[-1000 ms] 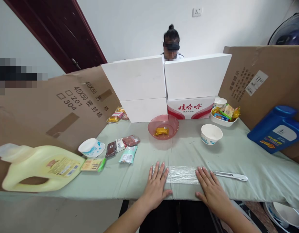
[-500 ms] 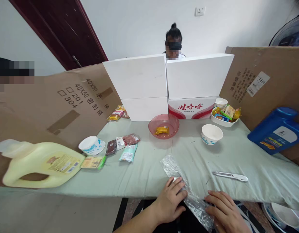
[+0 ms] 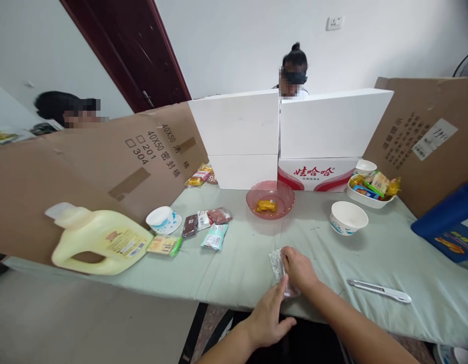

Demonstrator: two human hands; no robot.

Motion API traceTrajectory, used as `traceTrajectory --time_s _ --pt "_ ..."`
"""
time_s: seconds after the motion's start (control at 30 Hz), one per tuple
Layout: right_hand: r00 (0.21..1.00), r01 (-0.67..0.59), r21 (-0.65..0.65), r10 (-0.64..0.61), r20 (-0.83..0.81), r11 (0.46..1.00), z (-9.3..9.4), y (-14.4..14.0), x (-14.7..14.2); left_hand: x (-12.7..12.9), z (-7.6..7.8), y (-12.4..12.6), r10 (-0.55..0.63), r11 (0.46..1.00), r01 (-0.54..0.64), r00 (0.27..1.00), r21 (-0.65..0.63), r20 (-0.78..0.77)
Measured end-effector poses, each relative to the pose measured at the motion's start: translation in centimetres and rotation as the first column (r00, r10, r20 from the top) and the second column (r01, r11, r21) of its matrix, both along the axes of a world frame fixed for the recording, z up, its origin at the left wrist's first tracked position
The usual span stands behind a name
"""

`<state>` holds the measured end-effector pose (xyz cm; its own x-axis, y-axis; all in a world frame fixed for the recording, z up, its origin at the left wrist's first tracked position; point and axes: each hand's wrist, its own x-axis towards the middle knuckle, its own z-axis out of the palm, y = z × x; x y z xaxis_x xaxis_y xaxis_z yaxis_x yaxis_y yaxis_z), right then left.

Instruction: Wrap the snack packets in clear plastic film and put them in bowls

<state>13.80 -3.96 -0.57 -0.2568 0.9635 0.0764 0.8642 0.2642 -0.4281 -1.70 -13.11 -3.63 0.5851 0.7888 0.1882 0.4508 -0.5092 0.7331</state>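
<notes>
A crinkled strip of clear plastic film [image 3: 275,264] lies near the front edge of the table, folded shorter and partly hidden under my hands. My right hand [image 3: 300,269] closes over it from the right, its fingers curled on the film. Against the film's near left side rests my left hand [image 3: 268,316], fingers straight and together, thumb apart. To the right of them is a white utility knife [image 3: 381,291]. Beyond my hands stands a pink glass bowl [image 3: 252,206] with a yellow-wrapped snack [image 3: 266,206] in it.
Left are a yellow detergent jug [image 3: 82,230], a tipped paper bowl [image 3: 161,221] and several snack packets [image 3: 214,236]. Right are a paper bowl [image 3: 347,217], a white dish [image 3: 374,203] of snacks and a blue bottle [image 3: 448,222]. White boxes [image 3: 243,126] and cardboard [image 3: 135,151] wall the table; two people sit beyond.
My right hand has moved forward and left, to the film's far end. The film is folded over and looks shorter. My left hand stays beside it. The view has turned left.
</notes>
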Motion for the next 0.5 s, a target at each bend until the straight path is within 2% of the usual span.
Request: traceTrajectory --time_s 0.07,0.13,0.2,0.27,0.33,0.4,0.5 --pt "0.998 0.008 0.008 -0.008 0.066 1.000 -0.8 0.2 -0.5 0.0 0.7 -0.1 -0.043 0.998 0.044 0.999 0.042 -0.023" --pt "0.992 0.019 0.028 -0.022 0.122 0.999 -1.4 0.0 -0.6 0.0 1.4 -0.3 -0.024 0.991 0.028 0.999 0.134 -0.033" --pt "0.986 0.028 0.054 -0.037 0.163 0.998 -1.9 -0.3 -0.8 0.1 2.0 -0.5 0.099 0.963 -0.093 0.995 0.251 -0.009" --pt "0.980 0.038 0.080 -0.053 0.193 0.996 -2.2 -0.4 -1.0 0.2 2.3 -0.1 0.238 0.900 -0.233 0.971 0.367 0.033" --pt "0.974 0.048 0.103 -0.069 0.216 0.994 -2.4 -0.5 -1.4 0.4 2.6 0.8 0.275 0.857 -0.267 0.960 0.441 0.046" --pt "0.970 0.049 0.124 -0.077 0.232 0.991 -2.2 -0.5 -1.4 0.5 2.7 2.0 0.252 0.861 -0.229 0.968 0.455 0.010" --pt "0.965 0.042 0.164 -0.082 0.249 0.986 -1.5 -0.2 -0.3 0.4 2.7 3.4 0.268 0.896 -0.217 0.960 0.388 -0.080"
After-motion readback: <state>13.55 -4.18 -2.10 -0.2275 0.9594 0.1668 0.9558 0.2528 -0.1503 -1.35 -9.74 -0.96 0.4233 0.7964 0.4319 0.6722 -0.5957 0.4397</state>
